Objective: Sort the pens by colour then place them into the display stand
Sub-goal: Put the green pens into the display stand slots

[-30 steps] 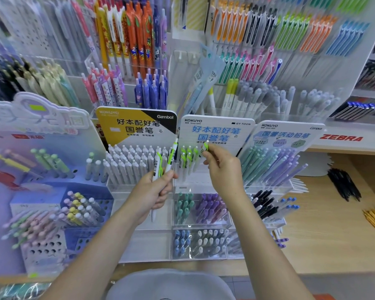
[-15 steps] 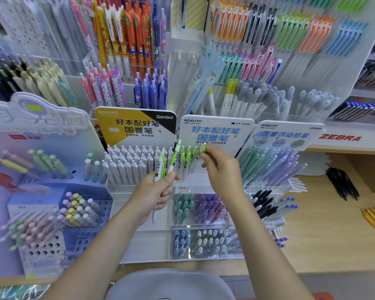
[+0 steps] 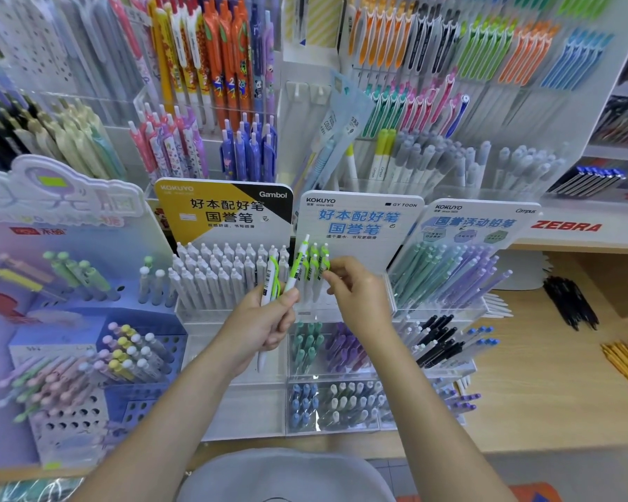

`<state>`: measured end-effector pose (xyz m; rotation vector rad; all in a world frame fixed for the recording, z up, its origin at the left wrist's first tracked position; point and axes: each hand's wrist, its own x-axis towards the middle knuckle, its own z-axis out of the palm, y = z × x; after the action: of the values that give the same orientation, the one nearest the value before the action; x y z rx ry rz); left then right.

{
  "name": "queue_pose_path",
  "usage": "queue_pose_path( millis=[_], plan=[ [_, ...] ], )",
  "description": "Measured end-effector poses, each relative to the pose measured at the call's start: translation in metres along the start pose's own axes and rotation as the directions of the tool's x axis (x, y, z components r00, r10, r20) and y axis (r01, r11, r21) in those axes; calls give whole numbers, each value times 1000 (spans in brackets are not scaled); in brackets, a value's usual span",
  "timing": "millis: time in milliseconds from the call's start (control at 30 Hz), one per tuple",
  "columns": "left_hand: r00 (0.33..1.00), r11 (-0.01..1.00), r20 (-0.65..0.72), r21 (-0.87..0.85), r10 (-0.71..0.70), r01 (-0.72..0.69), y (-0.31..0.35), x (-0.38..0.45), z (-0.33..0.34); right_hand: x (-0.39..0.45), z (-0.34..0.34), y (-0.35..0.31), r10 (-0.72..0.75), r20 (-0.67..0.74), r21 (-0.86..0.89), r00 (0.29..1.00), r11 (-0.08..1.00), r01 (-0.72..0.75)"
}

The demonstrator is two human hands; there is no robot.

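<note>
Two green-clipped pens were gripped upright in the left hand, long axes near vertical. Right hand fingers pinched at a green pen standing in the display stand, directly right of the held pair; right hand nearer.

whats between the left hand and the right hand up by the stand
In the head view, the green-clipped pens already standing in the display stand lie between the left hand, which grips two green-and-white pens, and the right hand.
</note>
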<state>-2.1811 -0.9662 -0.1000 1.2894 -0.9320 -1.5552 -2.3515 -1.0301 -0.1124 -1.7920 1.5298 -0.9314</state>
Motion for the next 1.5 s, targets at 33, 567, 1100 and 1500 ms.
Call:
queue_pose_path(
  millis=[33,567,1100,1500],
  plan=[
    [1000,1000,-10,-2,-1,1,0,0,1,-1,-1,0,-9,-6,-31,1000,999,9],
    [999,999,47,46,-13,11,-2,-6,2,-33,-21,-44,132,259,614,957,743,-268],
    [1000,998,19,68,5,-6,-5,-14,-16,-25,-17,-40,112,-141,522,984,853,-22],
    [998,997,57,78,3,-8,-5,-20,-20,-20,11,-24,4,-18,172,1000,985,-1]
  ],
)
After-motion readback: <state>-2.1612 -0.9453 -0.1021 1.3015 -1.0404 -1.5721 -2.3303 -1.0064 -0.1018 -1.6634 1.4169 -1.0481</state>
